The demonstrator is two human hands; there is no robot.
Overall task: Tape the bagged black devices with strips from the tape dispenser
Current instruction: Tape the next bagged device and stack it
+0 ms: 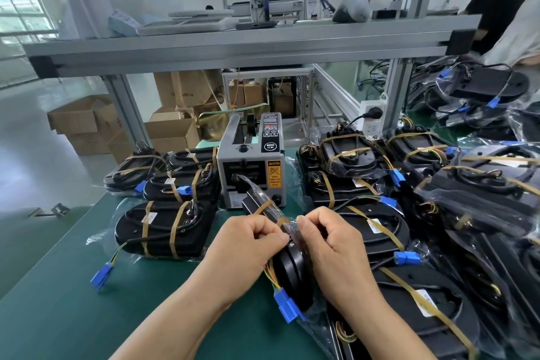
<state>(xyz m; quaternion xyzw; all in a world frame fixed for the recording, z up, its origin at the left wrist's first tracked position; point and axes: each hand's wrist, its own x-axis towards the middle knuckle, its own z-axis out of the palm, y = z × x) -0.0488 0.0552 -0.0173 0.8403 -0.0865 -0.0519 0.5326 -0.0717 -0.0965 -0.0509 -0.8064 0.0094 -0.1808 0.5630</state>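
Fingers [273, 232] of left hand [248, 245] and right hand [331, 242] pinch tape [282, 221] between them on a bagged device [292, 267]. It is likely stiff under slippery film and best gripped by the rim.

My left grip [251, 238] and right grip [324, 238] are covering the top edge of the bagged device [289, 266], so I am not making out whether the fingertips are pinching tape or bare film. The tape dispenser [251, 161] is showing panel lettering too small for me to read. The right pile of devices [482, 199] is running off the frame, and a blurred person [496, 3] is being cropped there too.
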